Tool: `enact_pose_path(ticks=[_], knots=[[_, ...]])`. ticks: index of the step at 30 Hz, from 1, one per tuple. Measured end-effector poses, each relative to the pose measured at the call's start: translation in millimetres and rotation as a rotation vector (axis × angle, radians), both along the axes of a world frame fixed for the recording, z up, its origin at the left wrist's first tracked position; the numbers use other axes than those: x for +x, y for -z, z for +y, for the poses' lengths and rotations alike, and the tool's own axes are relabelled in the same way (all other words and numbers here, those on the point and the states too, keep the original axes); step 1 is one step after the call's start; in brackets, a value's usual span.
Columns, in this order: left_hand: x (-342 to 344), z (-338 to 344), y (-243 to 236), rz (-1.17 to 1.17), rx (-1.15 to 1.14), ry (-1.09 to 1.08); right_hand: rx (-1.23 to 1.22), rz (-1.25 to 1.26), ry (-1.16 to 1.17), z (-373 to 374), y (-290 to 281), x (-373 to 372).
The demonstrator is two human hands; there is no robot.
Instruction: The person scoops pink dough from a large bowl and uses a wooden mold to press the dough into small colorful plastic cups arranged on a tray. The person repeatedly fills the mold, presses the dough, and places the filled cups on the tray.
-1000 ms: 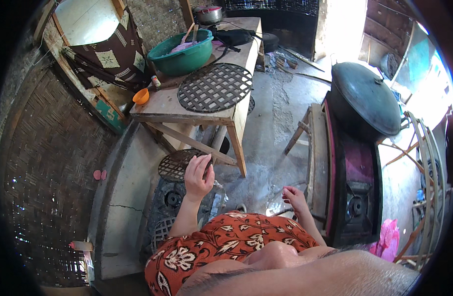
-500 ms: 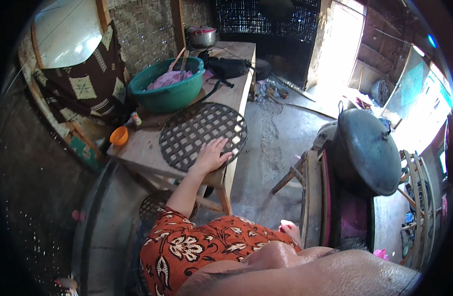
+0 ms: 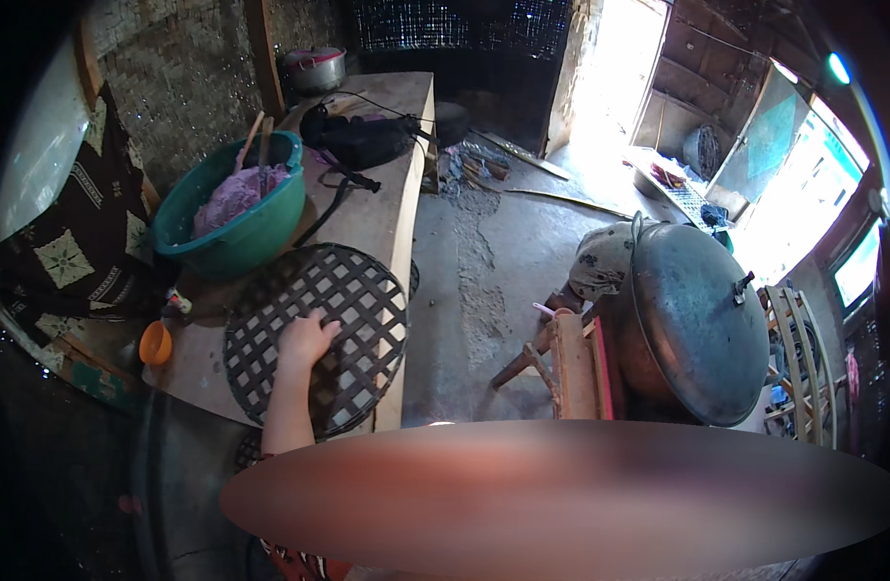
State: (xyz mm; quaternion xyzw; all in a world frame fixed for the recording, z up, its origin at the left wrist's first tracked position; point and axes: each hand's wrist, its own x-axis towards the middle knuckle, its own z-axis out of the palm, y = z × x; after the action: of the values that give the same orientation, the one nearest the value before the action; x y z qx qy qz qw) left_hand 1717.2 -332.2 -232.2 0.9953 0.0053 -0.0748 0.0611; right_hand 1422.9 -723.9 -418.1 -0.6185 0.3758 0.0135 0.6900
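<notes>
My left hand (image 3: 307, 341) is on a round, dark, open-lattice woven tray (image 3: 360, 290). Its fingers look curled into the weave, gripping it near the middle, with the thumb to the right. The tray is over the near end of a wooden table (image 3: 372, 213) and reaches past its right edge. Whether its underside touches the tabletop is hard to tell. My right hand is out of view; a blurred patch covers the lower middle of the picture.
Behind the tray stands a green basin (image 3: 234, 235) of pinkish-purple contents with wooden handles. An orange cup (image 3: 155, 344) is at left, a black strapped bag (image 3: 363, 140) farther back. To the right is a large lidded pot (image 3: 692, 320) beside a wooden bench (image 3: 573, 363).
The view has swung right, so the table sits further left. My left hand has gone from lying flat to curled on the tray. My right hand has left the view.
</notes>
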Motion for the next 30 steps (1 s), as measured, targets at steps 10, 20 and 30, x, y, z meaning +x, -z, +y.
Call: enact_pose_path(ticks=[10, 20, 30], knots=[[52, -126, -53, -0.007, 0.086, 0.249, -0.06, 0.025, -0.034, -92, 0, 40], [113, -351, -4, 0.23, 0.225, 1.075, -0.089, 0.061, -0.027, -135, 3, 72], [251, -478, 156, 0.672, 0.573, 1.093, -0.106, 0.1, 0.126, -145, 18, 133]])
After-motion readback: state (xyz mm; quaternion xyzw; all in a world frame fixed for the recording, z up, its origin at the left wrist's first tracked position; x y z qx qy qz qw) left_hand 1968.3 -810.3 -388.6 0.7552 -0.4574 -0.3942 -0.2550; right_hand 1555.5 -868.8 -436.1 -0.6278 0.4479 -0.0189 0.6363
